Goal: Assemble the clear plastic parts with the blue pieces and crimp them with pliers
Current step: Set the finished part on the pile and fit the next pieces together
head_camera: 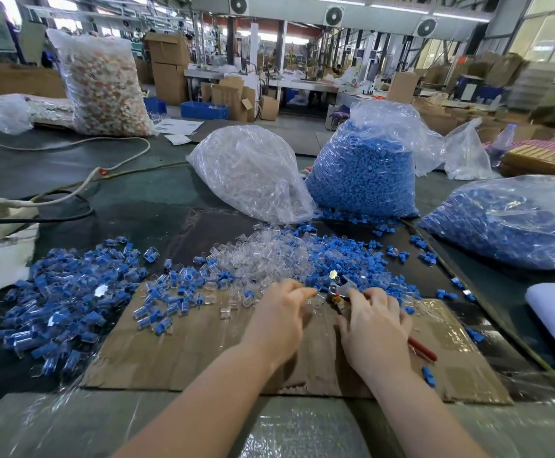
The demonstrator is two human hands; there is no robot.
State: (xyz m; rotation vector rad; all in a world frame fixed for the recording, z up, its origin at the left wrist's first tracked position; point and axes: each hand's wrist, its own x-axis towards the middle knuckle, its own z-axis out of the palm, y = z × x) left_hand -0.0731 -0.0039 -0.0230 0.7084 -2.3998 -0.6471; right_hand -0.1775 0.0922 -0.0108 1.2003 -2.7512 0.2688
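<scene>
Task midway, as judged: large heap of assembled blue-and-clear plastic units [68, 302] lies at counter left; loose clear plastic shells and blue plugs [289, 256] remain ahead. Red-handled steel pliers [345, 287] are grasped by right hand [373, 325]; small clear shell is pinched by left hand [281, 312] w/ fingertips, over taped brown cardboard sheet [203, 352].

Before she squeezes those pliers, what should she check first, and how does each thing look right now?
1. Pliers gripped by the right hand: ok.
2. Clear part pinched in the left hand: cannot tell, fingertips blurred.
3. Blue piece seated in that part: cannot tell.
4. Fingers out of the jaws: cannot tell; the left fingertips are very near.
5. Loose clear parts within reach: ok.
6. Cardboard lying flat underneath: ok.
</scene>
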